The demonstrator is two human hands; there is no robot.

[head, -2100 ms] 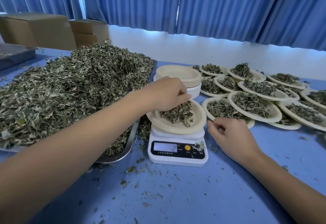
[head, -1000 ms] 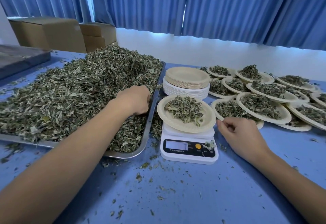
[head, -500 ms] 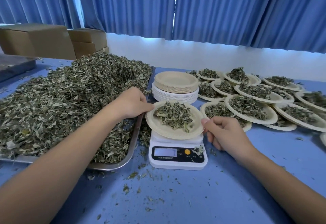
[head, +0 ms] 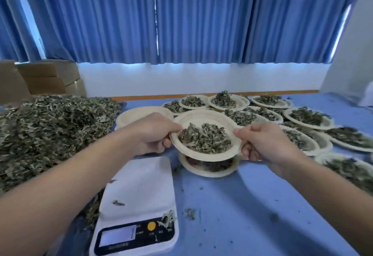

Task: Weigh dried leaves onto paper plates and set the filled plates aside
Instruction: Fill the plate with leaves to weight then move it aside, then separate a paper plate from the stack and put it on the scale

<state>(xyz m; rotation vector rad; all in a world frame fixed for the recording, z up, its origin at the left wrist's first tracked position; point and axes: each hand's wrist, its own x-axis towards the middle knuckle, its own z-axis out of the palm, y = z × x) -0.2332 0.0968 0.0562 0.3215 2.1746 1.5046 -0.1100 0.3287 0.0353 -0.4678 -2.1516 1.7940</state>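
— Where is the plate sitting?
— It is not sitting. Two hands are holding the paper plate (head: 201,116) up in the air, just past the far end of the scale (head: 139,193). It is hanging right over another filled plate (head: 207,172) that is lying on the table (head: 252,205).
— How are the fingers holding it?
— The left hand (head: 153,134) is pinching the left edge, thumb on top of the rim and fingers curling under. The right hand (head: 260,144) is doing the same on the right edge.
— What is lying on it?
— A little heap of dried leaves (head: 203,137), crinkly, green and grey, bunching toward the near side. The far part of the plate is showing bare and smooth.
— What is crowding round it?
— On the left a big pile of leaves (head: 54,126) is heaping high. A stack of empty plates (head: 131,116) is sitting just behind the left hand. Behind and to the right, many filled plates (head: 308,118) are lying rim over rim, reaching toward the table's far edge.
— Is any room showing?
— A stretch of blue table is showing right of the scale, with small crumbs (head: 189,213) lying on it.
— What is the scale looking like?
— White and flat with round corners, and a dark strip at the near end. A few leaf bits are lying on top.
— And behind?
— Blue curtains (head: 201,17) are hanging in folds above a white wall (head: 201,80). Brown boxes (head: 48,80) are stacking up at the left.
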